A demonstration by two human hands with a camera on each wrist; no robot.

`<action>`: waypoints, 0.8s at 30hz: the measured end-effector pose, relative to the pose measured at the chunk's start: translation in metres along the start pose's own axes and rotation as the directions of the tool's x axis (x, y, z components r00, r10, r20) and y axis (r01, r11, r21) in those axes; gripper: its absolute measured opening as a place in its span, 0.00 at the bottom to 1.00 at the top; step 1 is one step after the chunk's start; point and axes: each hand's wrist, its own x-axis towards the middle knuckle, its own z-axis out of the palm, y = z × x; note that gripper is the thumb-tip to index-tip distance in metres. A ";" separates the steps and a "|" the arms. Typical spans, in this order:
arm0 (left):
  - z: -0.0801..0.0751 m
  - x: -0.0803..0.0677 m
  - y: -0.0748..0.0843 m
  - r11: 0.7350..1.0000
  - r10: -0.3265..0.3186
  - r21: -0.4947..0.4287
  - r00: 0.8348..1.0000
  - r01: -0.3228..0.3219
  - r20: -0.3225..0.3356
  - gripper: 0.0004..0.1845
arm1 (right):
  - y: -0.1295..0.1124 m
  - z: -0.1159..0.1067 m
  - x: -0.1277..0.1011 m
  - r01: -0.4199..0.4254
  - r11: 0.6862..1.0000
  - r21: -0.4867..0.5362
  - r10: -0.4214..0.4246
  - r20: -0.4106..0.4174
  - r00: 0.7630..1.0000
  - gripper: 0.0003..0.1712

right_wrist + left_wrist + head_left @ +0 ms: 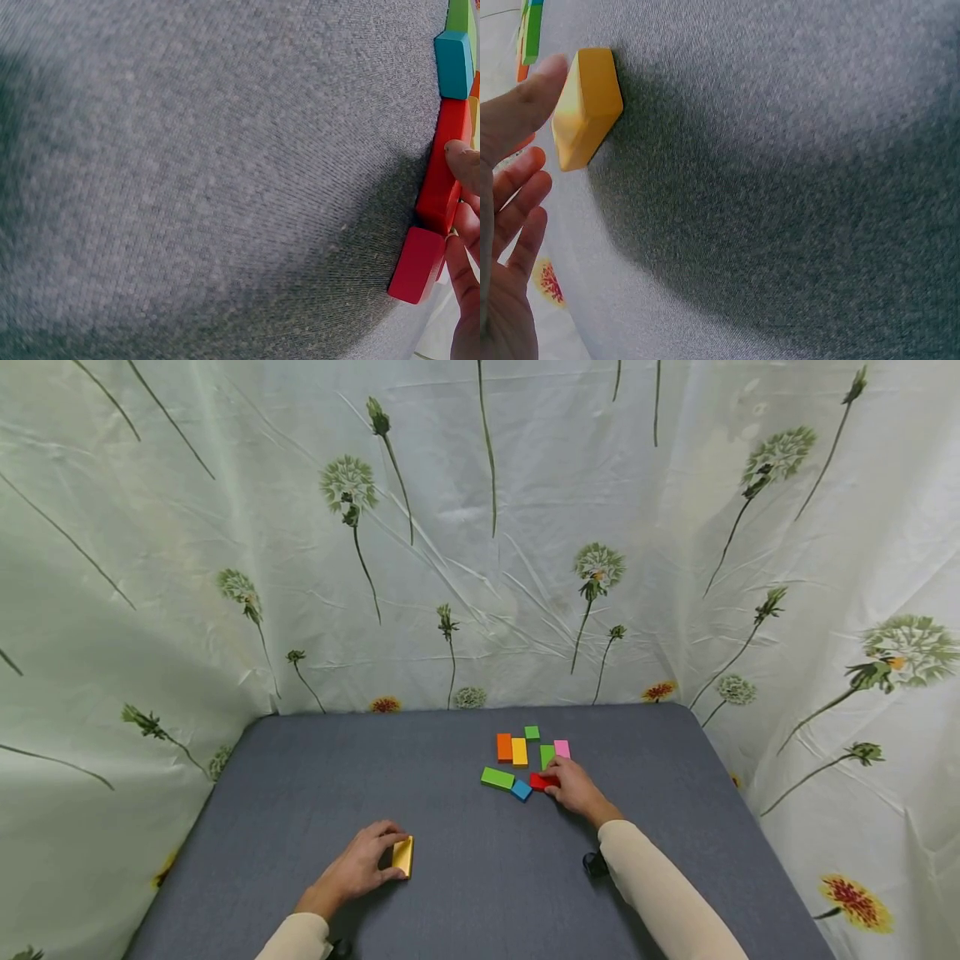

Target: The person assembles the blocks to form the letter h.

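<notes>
Left hand (pixel 358 866) is pinching a yellow block (pixel 402 856) standing on edge on the grey desk (pixel 465 893). Right hand (pixel 574 787), well apart, is gripping a red block (pixel 542 782) beside the blue block (pixel 521 790).

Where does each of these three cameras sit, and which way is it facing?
Head: worn on the head, looking forward and down at the grey table, both hands and sleeves.
Left wrist: beside the left hand, facing the yellow block.
Right wrist: beside the right hand, facing red blocks.
Shared: the head view also shows that yellow block.

Both arms in long cream sleeves; bare hands; small black device under right wrist (pixel 595 863).
</notes>
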 end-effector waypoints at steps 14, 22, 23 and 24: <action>0.007 -0.004 0.000 0.997 0.072 0.008 0.991 -0.072 -0.110 0.15 | 0.000 -0.001 0.001 0.017 1.000 -0.014 -0.017 0.005 1.000 0.16; 0.011 -0.004 -0.002 0.996 0.091 0.015 0.982 -0.089 -0.163 0.16 | 0.001 -0.004 0.004 0.061 0.997 -0.056 -0.059 0.042 0.997 0.15; 0.011 -0.003 -0.002 0.996 0.088 0.013 0.983 -0.087 -0.161 0.16 | 0.001 -0.004 0.004 0.065 0.996 -0.056 -0.063 0.045 0.997 0.15; 0.011 -0.003 -0.002 0.997 0.083 0.010 0.984 -0.083 -0.157 0.16 | 0.001 -0.005 0.005 0.070 0.996 -0.057 -0.067 0.050 0.996 0.15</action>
